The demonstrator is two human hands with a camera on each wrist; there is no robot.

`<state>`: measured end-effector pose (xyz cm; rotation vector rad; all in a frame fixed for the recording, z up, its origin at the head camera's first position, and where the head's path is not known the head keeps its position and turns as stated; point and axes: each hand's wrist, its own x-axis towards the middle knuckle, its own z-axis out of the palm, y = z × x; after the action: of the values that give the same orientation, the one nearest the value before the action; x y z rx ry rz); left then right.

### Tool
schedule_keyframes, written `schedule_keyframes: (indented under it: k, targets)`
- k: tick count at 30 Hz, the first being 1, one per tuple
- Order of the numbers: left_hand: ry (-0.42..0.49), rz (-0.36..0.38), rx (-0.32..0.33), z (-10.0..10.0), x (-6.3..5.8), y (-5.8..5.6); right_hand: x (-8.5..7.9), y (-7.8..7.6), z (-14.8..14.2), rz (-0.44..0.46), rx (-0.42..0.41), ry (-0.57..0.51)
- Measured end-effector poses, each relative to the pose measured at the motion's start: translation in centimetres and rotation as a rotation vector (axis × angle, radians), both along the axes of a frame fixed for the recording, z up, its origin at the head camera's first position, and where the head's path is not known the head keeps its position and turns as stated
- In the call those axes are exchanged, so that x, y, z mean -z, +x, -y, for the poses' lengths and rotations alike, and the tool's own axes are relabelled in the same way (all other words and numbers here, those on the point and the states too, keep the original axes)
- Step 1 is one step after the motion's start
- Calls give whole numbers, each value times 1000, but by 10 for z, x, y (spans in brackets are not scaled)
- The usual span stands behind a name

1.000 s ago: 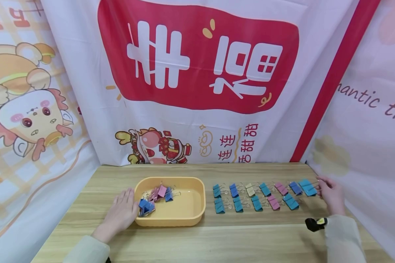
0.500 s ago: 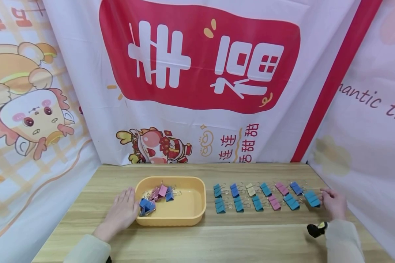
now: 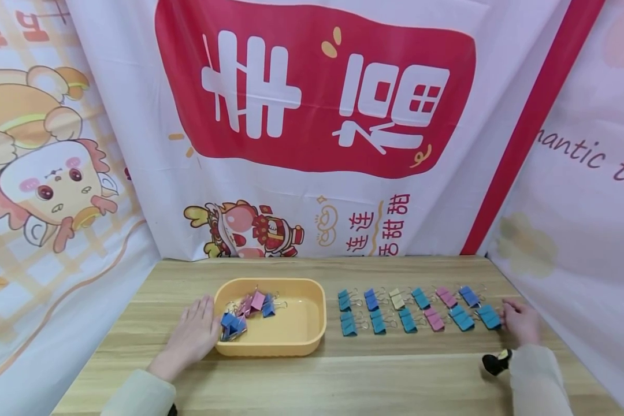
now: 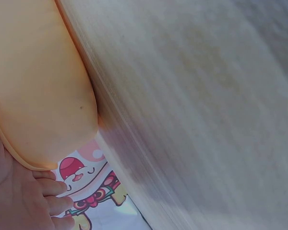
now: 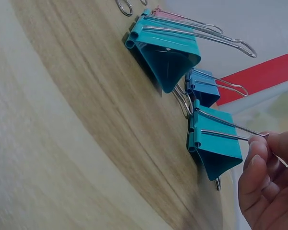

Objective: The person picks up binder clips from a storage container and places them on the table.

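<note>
My right hand (image 3: 522, 322) pinches the wire handle of a teal binder clip (image 5: 218, 139) between thumb and fingertips, at the right end of the near row. That clip sits close over the table, beside another teal binder clip (image 3: 461, 318) and below a blue binder clip (image 3: 469, 296). My left hand (image 3: 193, 332) lies with straight fingers against the left wall of a yellow tray (image 3: 270, 349). In the left wrist view its fingers (image 4: 57, 206) reach past the tray's corner. Inside the tray, blue binder clips (image 3: 233, 325) and pink binder clips (image 3: 257, 300) are heaped on the left.
Two rows of binder clips run along the table (image 3: 343, 381) right of the tray, among them a cream binder clip (image 3: 397, 299) and a pink binder clip (image 3: 434, 319). Printed cloth (image 3: 312, 225) hangs along the back and both sides.
My right hand has brought the teal clip from the right end of the far row toward me, then slightly left to the near row's end. The left hand stays against the tray.
</note>
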<state>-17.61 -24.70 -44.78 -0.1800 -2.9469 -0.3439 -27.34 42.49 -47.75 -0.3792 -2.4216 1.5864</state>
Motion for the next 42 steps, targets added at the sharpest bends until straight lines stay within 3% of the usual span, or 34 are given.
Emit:
schedule_keyframes:
  k: [6,11,19,27,37,42]
  targets:
    - [8,-6,5,0,0,0,0,0,-1,6,13,8]
    - [7,1,1,0,0,0,-5,4,1,41,77,8]
    - [0,3,1,0,0,-2,-31,9,22,-20,100,36]
    - [-4,9,0,-1,-2,0,-76,4,59,-208,-5,-133]
    - [3,8,5,-2,-3,1,-114,6,114,-295,-172,20]
    - [8,3,9,-1,-3,0,-128,7,139,-285,-228,85]
